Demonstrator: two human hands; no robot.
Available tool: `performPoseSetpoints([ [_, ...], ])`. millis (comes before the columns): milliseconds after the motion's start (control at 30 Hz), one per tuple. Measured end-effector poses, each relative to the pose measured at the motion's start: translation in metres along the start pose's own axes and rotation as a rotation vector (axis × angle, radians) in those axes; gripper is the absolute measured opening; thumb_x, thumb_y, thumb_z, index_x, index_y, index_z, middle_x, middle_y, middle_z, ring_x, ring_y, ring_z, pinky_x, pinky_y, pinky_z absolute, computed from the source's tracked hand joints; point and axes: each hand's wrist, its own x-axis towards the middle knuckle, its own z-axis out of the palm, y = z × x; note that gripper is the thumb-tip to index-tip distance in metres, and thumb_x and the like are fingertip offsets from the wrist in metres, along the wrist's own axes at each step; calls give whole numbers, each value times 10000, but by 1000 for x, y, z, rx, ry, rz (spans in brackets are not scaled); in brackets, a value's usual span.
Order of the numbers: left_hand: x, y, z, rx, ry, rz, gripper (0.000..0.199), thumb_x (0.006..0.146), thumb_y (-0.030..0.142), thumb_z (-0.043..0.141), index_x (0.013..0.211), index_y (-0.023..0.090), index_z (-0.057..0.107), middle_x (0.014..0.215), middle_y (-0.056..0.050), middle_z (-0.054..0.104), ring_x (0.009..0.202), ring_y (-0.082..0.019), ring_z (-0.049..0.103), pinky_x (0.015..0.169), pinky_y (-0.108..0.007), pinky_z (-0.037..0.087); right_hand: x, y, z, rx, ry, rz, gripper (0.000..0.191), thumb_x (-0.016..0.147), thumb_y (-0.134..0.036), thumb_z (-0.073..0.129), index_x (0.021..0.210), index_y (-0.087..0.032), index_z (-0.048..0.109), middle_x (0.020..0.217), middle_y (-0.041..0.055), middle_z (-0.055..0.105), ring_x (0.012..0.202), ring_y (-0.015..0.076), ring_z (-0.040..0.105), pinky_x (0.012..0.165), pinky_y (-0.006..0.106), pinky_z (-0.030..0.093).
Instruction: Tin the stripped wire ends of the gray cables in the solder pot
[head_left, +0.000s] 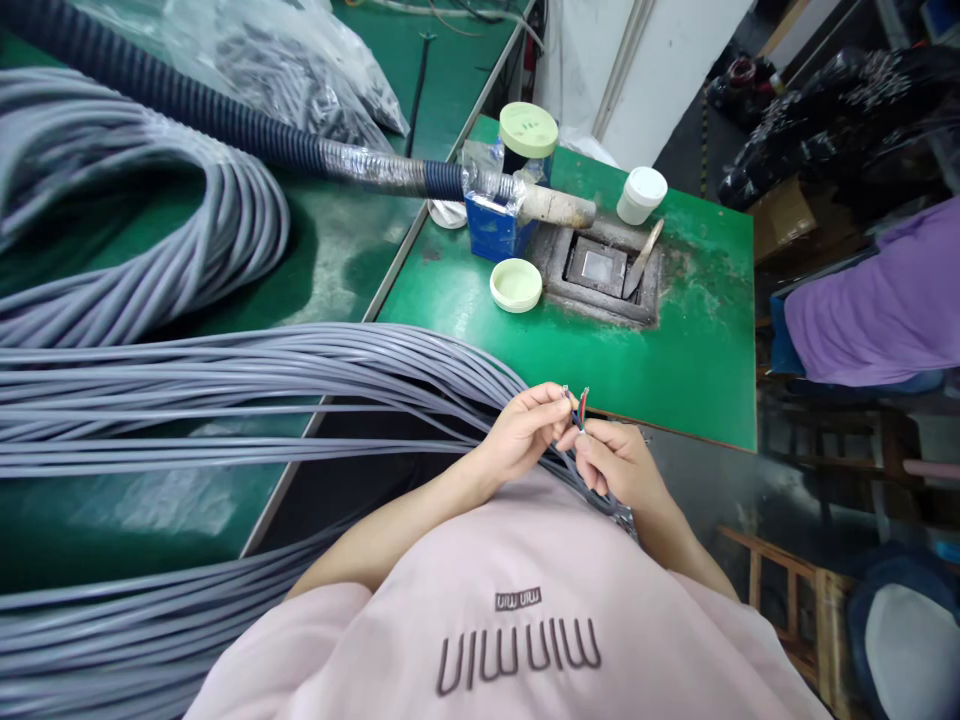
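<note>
Left hand pinched end of grey sheathed cable; right hand pressed closed just beside it; thin red and green insulated cores projected above grip.

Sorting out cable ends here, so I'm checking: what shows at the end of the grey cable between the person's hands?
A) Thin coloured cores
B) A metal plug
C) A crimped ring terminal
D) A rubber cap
A: the left hand and right hand hold the grey cable, its end showing thin coloured cores, red among them.
</note>
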Motion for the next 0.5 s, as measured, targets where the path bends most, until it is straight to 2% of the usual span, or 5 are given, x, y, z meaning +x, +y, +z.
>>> performPoseSetpoints([
  [167,-4,-8,-9,238,48,70,270,749,351,773,897,139,694,584,23,595,528,-68,508,569,-195,398,-23,13,-25,38,228,26,331,929,-467,522,930,-165,658,461,-54,522,343,80,408,373,202,311],
  [267,-11,-12,-19,374,19,65,263,758,365,760,879,137,705,627,4,621,572,-79,539,602,-204,420,-58,47,-67,9,527,93,344,912,-503,516,961,-188,646,502,-31,562,380,119,481,413,235,383],
  [333,-17,-14,-28,452,0,16,264,756,368,756,874,137,706,652,-7,635,600,-89,558,621,-210,427,-88,79,-97,-137,664,256,414,877,-564,516,957,-186,665,646,53,679,539,205,642,525,311,500],
  [433,-30,-18,-49,548,-15,-82,267,750,372,751,863,134,706,708,-24,658,644,-101,574,646,-217,426,-133,123,-125,-651,557,639,442,766,-621,598,643,-203,671,600,115,681,612,303,684,559,374,503],
  [500,-43,-25,-68,610,-9,-137,275,753,388,738,835,128,702,729,-35,666,667,-113,576,674,-232,432,-152,139,-121,-850,389,710,456,779,-631,574,579,-229,651,596,107,684,647,317,693,616,397,509],
])
